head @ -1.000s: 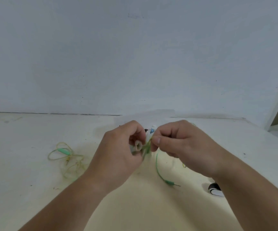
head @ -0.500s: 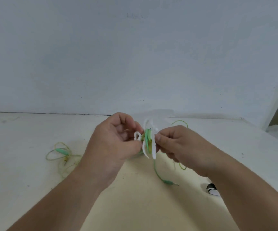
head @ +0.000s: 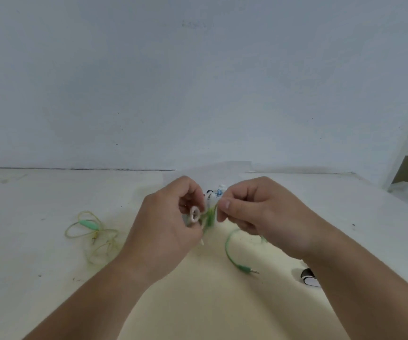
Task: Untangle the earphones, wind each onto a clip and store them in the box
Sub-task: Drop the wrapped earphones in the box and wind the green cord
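Gripping the white clip (head: 195, 214), L hand (head: 163, 229) sits mid-frame; R hand (head: 259, 212) pinches the green earphone cable (head: 226, 246) just beside it. Yellow earphones (head: 92, 229) lie loose at frame left.

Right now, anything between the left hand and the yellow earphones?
Nothing visible: only bare table lies between the left hand and the yellow earphones. That hand grips the clip, though, while the right hand pinches the green cable.

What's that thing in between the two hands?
A white clip with green cord wound on it. The left hand grips the clip and the right hand pinches the cord, as the head view shows.
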The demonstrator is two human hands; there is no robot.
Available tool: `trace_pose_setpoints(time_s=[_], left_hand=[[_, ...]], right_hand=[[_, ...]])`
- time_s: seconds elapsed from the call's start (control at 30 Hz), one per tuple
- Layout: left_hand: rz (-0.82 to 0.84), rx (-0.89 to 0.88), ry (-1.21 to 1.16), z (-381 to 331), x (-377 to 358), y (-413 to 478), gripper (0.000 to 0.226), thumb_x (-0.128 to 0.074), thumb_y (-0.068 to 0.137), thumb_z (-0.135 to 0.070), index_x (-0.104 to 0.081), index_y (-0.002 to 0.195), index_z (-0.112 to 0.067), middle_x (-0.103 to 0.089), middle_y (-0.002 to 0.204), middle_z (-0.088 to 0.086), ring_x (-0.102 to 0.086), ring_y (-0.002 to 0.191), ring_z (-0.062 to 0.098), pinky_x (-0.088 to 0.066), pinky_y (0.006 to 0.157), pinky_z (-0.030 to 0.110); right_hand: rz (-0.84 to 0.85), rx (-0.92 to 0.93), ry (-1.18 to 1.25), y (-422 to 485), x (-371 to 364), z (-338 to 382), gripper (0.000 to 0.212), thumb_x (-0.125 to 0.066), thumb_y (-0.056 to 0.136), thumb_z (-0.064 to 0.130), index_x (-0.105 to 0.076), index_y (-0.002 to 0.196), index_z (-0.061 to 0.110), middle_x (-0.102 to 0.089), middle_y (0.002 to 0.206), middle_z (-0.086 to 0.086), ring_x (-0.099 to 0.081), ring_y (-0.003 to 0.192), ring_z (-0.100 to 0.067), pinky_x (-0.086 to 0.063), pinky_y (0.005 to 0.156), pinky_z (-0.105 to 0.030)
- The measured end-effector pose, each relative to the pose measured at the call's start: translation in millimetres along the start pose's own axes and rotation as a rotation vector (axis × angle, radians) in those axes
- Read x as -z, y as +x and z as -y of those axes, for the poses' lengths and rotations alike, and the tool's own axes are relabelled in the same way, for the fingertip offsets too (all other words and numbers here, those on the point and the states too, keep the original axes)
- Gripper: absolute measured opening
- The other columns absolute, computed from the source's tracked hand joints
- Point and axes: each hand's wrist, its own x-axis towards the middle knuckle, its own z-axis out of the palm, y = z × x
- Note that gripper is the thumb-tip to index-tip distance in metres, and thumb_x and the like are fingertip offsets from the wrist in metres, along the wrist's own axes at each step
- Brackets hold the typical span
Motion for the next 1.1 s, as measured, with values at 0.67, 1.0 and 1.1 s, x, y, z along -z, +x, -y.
trace_pose_setpoints(time_s=[0.67,1.0,1.1], left_hand=[[0.226,0.212,-0.490,-12.6,5.8,1.5,0.027,-0.069,0.056,0.002,-0.061,0.072,-0.018,-0.070,0.075,0.000,-0.063,0.064,0.013,-0.049,0.060,0.025],[0.300,0.208,-0.525,-19.5,4.6,-0.3,0.027,-0.069,0.058,0.006,-0.061,0.074,-0.014,-0.069,0.077,0.001,-0.063,0.065,0.014,-0.049,0.060,0.024],[0.212,0.189,-0.584,-18.2,5.4,1.4,0.032,-0.068,0.056,0.007,-0.061,0.071,-0.020,-0.069,0.077,0.002,-0.063,0.067,0.014,-0.050,0.062,0.025]], right_hand=[[-0.557,0.059,0.027,4.9,6.5,0.2,0.027,-0.060,0.097,0.026,-0.067,0.072,0.020,-0.033,0.053,0.002,-0.026,0.055,-0.020,-0.024,0.046,-0.025],[-0.464,-0.085,-0.119,7.8,-3.1,-7.1,0.028,-0.063,0.094,0.026,-0.069,0.069,0.018,-0.032,0.047,0.007,-0.026,0.043,-0.010,-0.025,0.043,-0.021],[-0.420,-0.195,-0.130,9.9,-4.7,-13.1,0.031,-0.063,0.094,0.027,-0.069,0.066,0.016,-0.039,0.058,-0.003,-0.029,0.049,-0.016,-0.025,0.049,-0.025]])
